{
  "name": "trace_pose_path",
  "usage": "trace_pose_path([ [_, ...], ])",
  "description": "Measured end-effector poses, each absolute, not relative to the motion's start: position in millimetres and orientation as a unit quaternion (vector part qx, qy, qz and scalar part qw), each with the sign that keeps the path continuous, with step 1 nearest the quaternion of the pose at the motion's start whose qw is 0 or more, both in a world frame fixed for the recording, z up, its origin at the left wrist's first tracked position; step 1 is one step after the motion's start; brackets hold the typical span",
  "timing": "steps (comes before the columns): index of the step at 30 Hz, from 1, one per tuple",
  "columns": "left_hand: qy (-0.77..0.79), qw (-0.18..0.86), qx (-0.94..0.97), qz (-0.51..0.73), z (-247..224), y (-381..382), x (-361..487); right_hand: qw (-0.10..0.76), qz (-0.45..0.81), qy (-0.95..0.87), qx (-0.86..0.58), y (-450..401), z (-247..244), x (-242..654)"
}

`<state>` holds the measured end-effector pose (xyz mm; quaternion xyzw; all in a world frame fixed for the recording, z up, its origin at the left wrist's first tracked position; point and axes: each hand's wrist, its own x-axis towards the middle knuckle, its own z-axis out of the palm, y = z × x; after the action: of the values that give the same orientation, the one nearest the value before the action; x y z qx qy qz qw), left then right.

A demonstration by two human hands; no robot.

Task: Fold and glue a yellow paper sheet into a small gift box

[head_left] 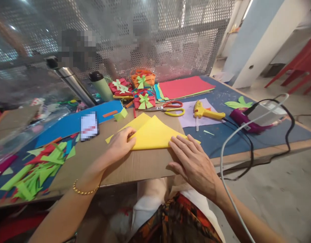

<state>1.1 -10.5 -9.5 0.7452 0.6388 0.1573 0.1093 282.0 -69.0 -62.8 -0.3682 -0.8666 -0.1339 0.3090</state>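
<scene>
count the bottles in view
2: a silver bottle leaning in view at left, and a green bottle just right of it, both behind the blue sheet; clutter at far left could hide more.

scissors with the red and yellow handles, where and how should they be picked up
Probably best to take the scissors by their handle loops, coming from the right with the right hand. They lie flat with the loops toward the right and the blades pointing left, so this keeps fingers off the edges.
</scene>
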Motion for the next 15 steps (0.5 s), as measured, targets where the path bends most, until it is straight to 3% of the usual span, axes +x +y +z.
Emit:
trace_pose_path([
  [15,0.594,0.100,0.779,0.174,-9.7,-20.0,1.3,0.335,-0.120,-0.865,-0.354,-68.6,-63.6,283.8],
])
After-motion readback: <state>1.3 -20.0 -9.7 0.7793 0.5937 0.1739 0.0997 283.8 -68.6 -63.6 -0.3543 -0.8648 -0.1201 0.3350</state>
